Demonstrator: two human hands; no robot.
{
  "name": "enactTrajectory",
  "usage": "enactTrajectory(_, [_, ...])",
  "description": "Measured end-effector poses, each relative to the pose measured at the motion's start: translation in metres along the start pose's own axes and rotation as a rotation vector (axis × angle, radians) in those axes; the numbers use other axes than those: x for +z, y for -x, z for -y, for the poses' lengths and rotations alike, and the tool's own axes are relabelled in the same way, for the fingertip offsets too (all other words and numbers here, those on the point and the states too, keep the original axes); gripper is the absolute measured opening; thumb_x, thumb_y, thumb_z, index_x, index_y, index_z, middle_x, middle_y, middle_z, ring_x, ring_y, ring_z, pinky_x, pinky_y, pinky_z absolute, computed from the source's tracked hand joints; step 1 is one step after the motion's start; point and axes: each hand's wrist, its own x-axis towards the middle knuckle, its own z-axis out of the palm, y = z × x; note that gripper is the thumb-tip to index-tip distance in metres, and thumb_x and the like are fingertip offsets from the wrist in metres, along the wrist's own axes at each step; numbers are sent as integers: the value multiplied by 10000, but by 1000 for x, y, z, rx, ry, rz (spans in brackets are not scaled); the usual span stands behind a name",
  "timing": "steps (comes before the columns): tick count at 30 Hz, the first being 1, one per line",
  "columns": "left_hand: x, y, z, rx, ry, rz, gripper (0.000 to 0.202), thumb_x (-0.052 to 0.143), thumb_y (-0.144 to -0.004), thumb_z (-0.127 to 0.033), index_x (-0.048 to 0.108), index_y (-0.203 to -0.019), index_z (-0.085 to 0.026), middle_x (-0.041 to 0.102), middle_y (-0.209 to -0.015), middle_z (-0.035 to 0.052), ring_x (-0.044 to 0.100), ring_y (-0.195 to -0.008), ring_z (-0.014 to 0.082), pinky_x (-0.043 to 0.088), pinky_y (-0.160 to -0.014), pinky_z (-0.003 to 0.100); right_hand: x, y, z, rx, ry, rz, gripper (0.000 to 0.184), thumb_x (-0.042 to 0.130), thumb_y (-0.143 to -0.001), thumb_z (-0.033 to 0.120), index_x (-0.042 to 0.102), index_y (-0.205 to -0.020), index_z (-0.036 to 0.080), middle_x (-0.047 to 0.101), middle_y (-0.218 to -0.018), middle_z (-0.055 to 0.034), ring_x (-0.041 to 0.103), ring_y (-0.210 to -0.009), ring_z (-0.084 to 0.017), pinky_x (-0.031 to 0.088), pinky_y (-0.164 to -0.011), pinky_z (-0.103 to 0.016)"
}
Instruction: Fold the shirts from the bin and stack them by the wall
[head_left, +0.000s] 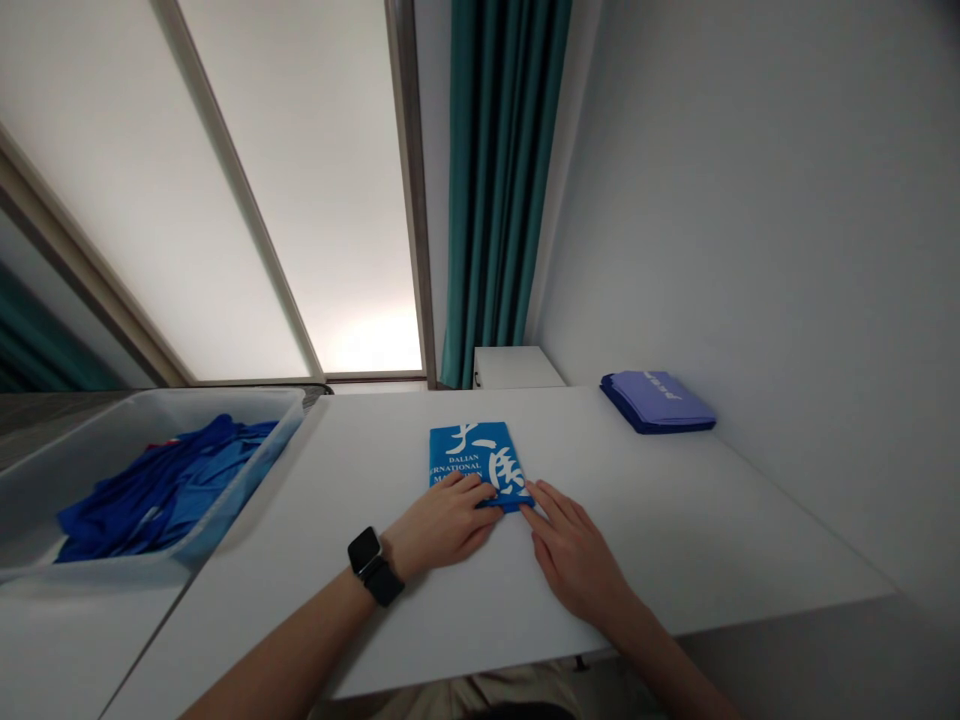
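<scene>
A folded blue shirt with white lettering lies flat in the middle of the white table. My left hand, with a black watch on its wrist, rests on the shirt's near edge, fingers stretched flat. My right hand lies flat on the table, its fingertips touching the shirt's near right corner. Neither hand grips anything.
A clear plastic bin on the left holds several loose blue garments. A stack of folded blue shirts sits at the table's far right by the wall. A small white cabinet, teal curtain and window stand behind.
</scene>
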Motion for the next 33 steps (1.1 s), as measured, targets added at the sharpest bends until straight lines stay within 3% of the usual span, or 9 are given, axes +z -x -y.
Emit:
enactTrajectory(15, [-5,0,0,9,17,42,222,457,-972,-272,638,-1095,-240,637,-1103,50,549,-1011,223,390,-854,376,5,5,-3,67,19,-64,368,437,-902,117,647,-1193,197,588,-1345,-86,478,-1284,-245,431,-1025,-430])
enactTrajectory(21, [-7,3,7,-34,123,-23,318,457,-960,-248,575,-1254,-223,655,-1096,56,578,-996,201,422,-890,353,7,5,-11,119,-52,-124,282,418,-907,138,670,-1026,180,660,-1203,-105,558,-1177,-239,466,-987,-430])
enactTrajectory(24, [-7,6,14,-85,159,-61,335,413,-976,-245,584,-1262,-215,662,-1139,70,582,-1054,212,434,-943,371,7,2,-14,100,-102,-115,345,397,-913,137,625,-1170,168,647,-1230,-107,557,-1181,-222,461,-1011,-417])
enactTrajectory(27, [-4,7,18,-66,181,-49,421,435,-966,-281,492,-1379,-220,586,-1342,79,503,-1258,243,373,-1075,431,7,-1,-14,38,-117,-56,461,393,-907,121,530,-1343,182,575,-1360,-88,493,-1271,-216,425,-1061,-416])
enactTrajectory(33, [5,11,16,-15,193,70,559,485,-941,-368,370,-1475,-245,376,-1537,67,323,-1427,253,216,-1186,471,7,1,-14,26,-85,-5,490,384,-911,101,521,-1373,191,542,-1407,-71,472,-1294,-210,415,-1077,-417])
